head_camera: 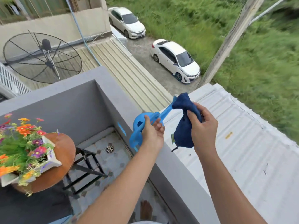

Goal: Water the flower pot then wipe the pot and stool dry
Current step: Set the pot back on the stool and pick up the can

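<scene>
A white flower pot (53, 160) full of orange, pink and purple flowers stands on a round brown wooden stool (64, 152) at the lower left. A light blue watering can (139, 126) rests on the grey balcony wall (113, 101), spout pointing away to the right. My left hand (152, 135) is against the can's near side, fingers curled; whether it grips the can is unclear. My right hand (202, 126) holds a bunched dark blue cloth (184, 126) out over the wall, just right of the can.
The balcony floor has pale tiles and a round drain (109, 149) in the corner. A bare foot (146, 210) shows at the bottom. Beyond the wall lie a white metal roof (242, 151), a satellite dish (42, 57), two white cars and grass.
</scene>
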The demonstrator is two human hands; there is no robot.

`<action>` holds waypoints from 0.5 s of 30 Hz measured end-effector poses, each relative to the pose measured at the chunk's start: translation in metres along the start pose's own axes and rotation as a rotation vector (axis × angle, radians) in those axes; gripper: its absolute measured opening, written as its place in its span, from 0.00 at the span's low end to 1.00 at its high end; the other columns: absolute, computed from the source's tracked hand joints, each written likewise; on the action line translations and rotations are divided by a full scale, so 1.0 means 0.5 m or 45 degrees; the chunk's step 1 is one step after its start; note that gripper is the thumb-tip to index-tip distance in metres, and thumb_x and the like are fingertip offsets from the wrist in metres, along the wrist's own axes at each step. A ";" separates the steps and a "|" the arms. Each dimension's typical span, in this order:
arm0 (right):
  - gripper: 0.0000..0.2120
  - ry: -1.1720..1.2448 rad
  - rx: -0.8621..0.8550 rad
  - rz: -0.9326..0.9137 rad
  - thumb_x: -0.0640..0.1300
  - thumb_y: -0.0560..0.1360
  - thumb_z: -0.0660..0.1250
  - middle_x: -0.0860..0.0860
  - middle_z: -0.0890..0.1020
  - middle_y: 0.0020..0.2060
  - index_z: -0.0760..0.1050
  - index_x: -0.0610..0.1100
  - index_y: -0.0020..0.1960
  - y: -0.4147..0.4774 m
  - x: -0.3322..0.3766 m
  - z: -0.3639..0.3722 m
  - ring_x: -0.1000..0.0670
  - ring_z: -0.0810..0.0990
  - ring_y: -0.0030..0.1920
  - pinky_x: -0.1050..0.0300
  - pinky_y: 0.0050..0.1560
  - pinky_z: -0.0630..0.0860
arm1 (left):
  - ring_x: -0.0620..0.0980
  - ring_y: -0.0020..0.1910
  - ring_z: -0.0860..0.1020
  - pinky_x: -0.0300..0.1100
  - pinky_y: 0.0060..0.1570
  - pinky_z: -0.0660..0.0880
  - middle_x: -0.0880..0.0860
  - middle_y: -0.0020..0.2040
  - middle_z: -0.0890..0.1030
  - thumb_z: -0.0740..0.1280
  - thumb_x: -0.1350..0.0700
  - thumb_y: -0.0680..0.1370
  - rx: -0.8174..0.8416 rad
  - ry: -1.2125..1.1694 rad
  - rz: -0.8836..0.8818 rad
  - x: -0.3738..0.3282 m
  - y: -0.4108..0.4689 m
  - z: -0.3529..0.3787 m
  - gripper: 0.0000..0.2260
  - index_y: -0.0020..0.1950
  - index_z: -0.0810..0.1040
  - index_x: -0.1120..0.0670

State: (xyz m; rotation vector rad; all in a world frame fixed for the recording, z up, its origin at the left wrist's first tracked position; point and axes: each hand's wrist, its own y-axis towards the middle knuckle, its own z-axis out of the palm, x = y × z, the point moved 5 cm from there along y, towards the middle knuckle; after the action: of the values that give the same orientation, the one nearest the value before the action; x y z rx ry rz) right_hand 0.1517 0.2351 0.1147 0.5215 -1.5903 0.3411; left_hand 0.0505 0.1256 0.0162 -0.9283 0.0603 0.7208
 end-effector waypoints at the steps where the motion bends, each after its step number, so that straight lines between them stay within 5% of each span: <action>1: 0.13 0.003 0.009 0.018 0.33 0.76 0.66 0.50 0.86 0.51 0.82 0.43 0.57 -0.003 -0.001 0.000 0.54 0.83 0.54 0.62 0.54 0.77 | 0.44 0.22 0.69 0.35 0.22 0.66 0.54 0.40 0.79 0.62 0.46 0.81 0.002 -0.043 0.012 0.000 0.007 0.005 0.16 0.53 0.74 0.60; 9: 0.13 0.080 0.175 0.038 0.34 0.76 0.66 0.50 0.86 0.53 0.82 0.45 0.56 -0.018 0.032 0.071 0.52 0.83 0.57 0.56 0.59 0.77 | 0.43 0.23 0.67 0.36 0.21 0.62 0.52 0.33 0.76 0.63 0.47 0.81 -0.112 0.095 0.313 -0.129 -0.020 -0.064 0.16 0.41 0.75 0.57; 15: 0.10 0.087 0.447 0.159 0.35 0.78 0.66 0.51 0.87 0.51 0.83 0.44 0.55 -0.066 0.030 0.224 0.53 0.84 0.55 0.60 0.55 0.79 | 0.43 0.21 0.62 0.37 0.21 0.54 0.48 0.28 0.73 0.66 0.44 0.78 -0.188 0.606 0.476 -0.310 -0.056 -0.160 0.15 0.39 0.73 0.54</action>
State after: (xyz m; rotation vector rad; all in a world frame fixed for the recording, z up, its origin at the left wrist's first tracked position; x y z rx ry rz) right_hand 0.0728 0.1478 0.1165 0.6719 -1.5068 0.7338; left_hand -0.0320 -0.0288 0.0403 -1.2327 0.6211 0.8411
